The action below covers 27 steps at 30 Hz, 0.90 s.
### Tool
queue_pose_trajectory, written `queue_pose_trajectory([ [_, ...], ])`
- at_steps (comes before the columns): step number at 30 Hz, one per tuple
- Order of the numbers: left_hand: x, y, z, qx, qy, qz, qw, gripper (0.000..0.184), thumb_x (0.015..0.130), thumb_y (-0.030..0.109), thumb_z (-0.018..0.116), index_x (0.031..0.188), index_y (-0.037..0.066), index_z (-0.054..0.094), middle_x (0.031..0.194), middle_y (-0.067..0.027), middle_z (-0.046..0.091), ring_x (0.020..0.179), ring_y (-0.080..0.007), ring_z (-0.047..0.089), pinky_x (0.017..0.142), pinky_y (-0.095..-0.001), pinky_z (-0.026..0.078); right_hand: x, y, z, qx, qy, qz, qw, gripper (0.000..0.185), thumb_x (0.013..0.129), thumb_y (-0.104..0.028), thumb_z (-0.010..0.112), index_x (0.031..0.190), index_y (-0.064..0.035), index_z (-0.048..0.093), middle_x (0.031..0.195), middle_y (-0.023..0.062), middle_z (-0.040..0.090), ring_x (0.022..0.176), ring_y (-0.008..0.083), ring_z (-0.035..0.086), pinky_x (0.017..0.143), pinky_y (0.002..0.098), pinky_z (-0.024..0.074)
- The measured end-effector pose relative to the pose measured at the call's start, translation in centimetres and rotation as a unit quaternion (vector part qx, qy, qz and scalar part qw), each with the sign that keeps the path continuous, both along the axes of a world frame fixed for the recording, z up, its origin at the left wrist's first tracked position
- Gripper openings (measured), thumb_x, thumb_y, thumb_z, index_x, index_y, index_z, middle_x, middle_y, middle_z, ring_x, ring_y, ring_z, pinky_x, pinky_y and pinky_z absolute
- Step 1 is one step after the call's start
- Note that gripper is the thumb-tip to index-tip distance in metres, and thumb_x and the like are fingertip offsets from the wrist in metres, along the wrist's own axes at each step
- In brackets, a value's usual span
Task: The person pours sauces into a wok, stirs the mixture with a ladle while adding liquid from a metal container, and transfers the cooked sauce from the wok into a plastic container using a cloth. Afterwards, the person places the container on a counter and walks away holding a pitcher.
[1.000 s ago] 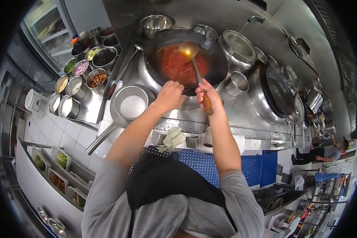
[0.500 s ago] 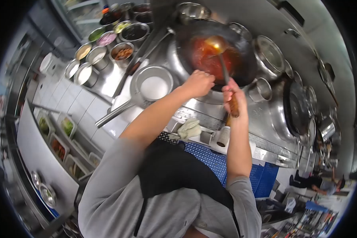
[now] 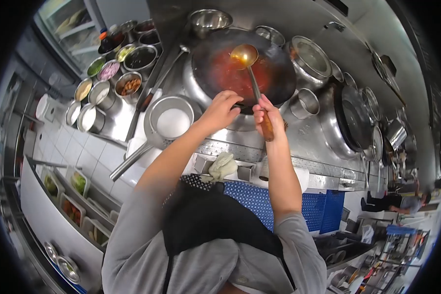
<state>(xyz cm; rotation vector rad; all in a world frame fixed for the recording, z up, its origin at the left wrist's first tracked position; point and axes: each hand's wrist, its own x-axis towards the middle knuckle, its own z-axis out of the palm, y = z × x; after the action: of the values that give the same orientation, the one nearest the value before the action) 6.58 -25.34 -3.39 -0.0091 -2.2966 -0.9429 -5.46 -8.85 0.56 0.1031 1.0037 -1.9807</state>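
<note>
My right hand (image 3: 269, 116) is closed round the wooden handle of a ladle (image 3: 256, 85). The ladle's metal bowl holds amber liquid and hangs above a black wok (image 3: 281, 81) with steaming red sauce (image 3: 230, 77) inside. At the near rim of the wok is my left hand (image 3: 221, 112), its fingers loosely bent and apart, nothing visible in them. Whether its fingertips touch the rim, I cannot tell. To its left stands a handled metal pan (image 3: 152, 117) with a white substance in it.
Metal pots of ingredients (image 3: 128, 84) crowd the left. Another ladle (image 3: 166, 71) lies beside them. Right of the wok are a metal cup (image 3: 305, 104) and a second wok (image 3: 350, 115). A crumpled cloth (image 3: 223, 166) lies at the stove's front edge. Another person (image 3: 397, 202) is far right.
The ladle has come up from the sauce with liquid in its bowl. My left hand has loosened from a closed shape, its fingers now apart. The view has shifted slightly.
</note>
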Motion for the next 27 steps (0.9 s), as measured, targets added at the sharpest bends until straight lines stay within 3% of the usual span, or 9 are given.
queue_pose_trajectory([
  [3,5.8,-0.6,1.7,0.040,-0.011,0.028,0.999,0.042,0.084,0.007,0.068,0.126,0.006,0.062,0.138,-0.0198,0.048,0.123,-0.0386,0.052,0.107,-0.0423,0.041,1.7,0.0,-0.6,0.068,0.129,-0.049,0.988,0.069,0.096,-0.010,0.059,0.155,-0.0145,0.023,0.069,0.0032,0.056,0.050,0.0103,0.050,0.042,0.0257,0.0445],
  [6,12.9,-2.8,0.7,0.032,-0.019,0.136,0.990,0.041,0.085,0.005,0.066,0.125,0.004,0.061,0.134,-0.0203,0.051,0.122,-0.0374,0.051,0.104,-0.0422,0.042,6.5,2.3,-0.1,0.134,0.157,-0.031,0.978,0.082,0.098,-0.011,0.056,0.159,-0.0095,0.003,0.068,0.0022,0.055,0.048,0.0136,0.051,0.042,0.0282,0.0467],
  [9,18.5,-5.0,-2.2,-0.005,-0.037,0.277,0.960,0.044,0.084,0.004,0.063,0.128,0.000,0.058,0.129,-0.0220,0.052,0.118,-0.0379,0.052,0.100,-0.0425,0.043,9.0,2.5,2.2,0.112,0.058,-0.012,0.992,0.076,0.098,-0.011,0.055,0.160,-0.0177,0.011,0.069,0.0018,0.054,0.048,0.0115,0.048,0.039,0.0262,0.0419],
  [12,20.0,-5.9,-4.3,0.077,-0.083,0.332,0.937,0.049,0.084,0.004,0.064,0.132,-0.002,0.054,0.128,-0.0230,0.052,0.117,-0.0385,0.052,0.100,-0.0427,0.043,6.5,1.6,2.4,0.044,-0.006,0.023,0.999,0.069,0.098,-0.012,0.057,0.156,-0.0255,0.023,0.071,0.0023,0.055,0.048,0.0088,0.047,0.039,0.0221,0.0386],
  [13,20.0,-6.2,-4.6,0.123,-0.128,0.327,0.928,0.056,0.084,0.005,0.064,0.137,-0.004,0.048,0.130,-0.0244,0.050,0.120,-0.0399,0.050,0.102,-0.0441,0.041,4.7,0.7,2.2,0.042,-0.002,0.005,0.999,0.068,0.098,-0.012,0.058,0.155,-0.0231,0.025,0.071,0.0025,0.056,0.048,0.0089,0.047,0.039,0.0220,0.0392],
  [17,19.6,-5.8,-5.2,0.003,-0.094,0.328,0.940,0.060,0.085,0.007,0.064,0.141,-0.004,0.045,0.136,-0.0262,0.046,0.126,-0.0418,0.045,0.107,-0.0471,0.037,0.7,-0.5,0.3,0.083,0.091,-0.038,0.992,0.070,0.098,-0.011,0.057,0.157,-0.0143,0.021,0.070,0.0032,0.056,0.049,0.0107,0.050,0.041,0.0248,0.0434],
  [20,18.9,-4.1,-2.1,-0.039,-0.071,0.323,0.943,0.059,0.085,0.007,0.063,0.140,-0.004,0.045,0.139,-0.0264,0.045,0.128,-0.0420,0.044,0.109,-0.0473,0.036,3.1,1.0,-0.3,0.136,0.166,-0.056,0.975,0.075,0.098,-0.010,0.057,0.158,-0.0093,0.013,0.069,0.0035,0.056,0.050,0.0129,0.052,0.042,0.0284,0.0464],
  [24,14.2,-2.5,-1.4,-0.102,-0.047,0.178,0.978,0.060,0.082,0.005,0.064,0.139,-0.004,0.046,0.144,-0.0273,0.042,0.132,-0.0440,0.042,0.112,-0.0493,0.034,10.2,2.5,2.3,0.142,0.087,-0.033,0.985,0.082,0.095,-0.008,0.058,0.160,-0.0150,0.008,0.068,0.0028,0.057,0.046,0.0136,0.052,0.041,0.0305,0.0470],
  [27,8.4,0.8,1.5,-0.174,-0.046,0.079,0.980,0.060,0.082,0.004,0.062,0.139,-0.005,0.045,0.141,-0.0275,0.046,0.133,-0.0448,0.042,0.112,-0.0505,0.034,7.1,1.5,2.1,0.088,0.050,0.022,0.995,0.078,0.096,-0.010,0.059,0.159,-0.0167,0.014,0.068,0.0027,0.057,0.046,0.0126,0.052,0.041,0.0295,0.0457],
])
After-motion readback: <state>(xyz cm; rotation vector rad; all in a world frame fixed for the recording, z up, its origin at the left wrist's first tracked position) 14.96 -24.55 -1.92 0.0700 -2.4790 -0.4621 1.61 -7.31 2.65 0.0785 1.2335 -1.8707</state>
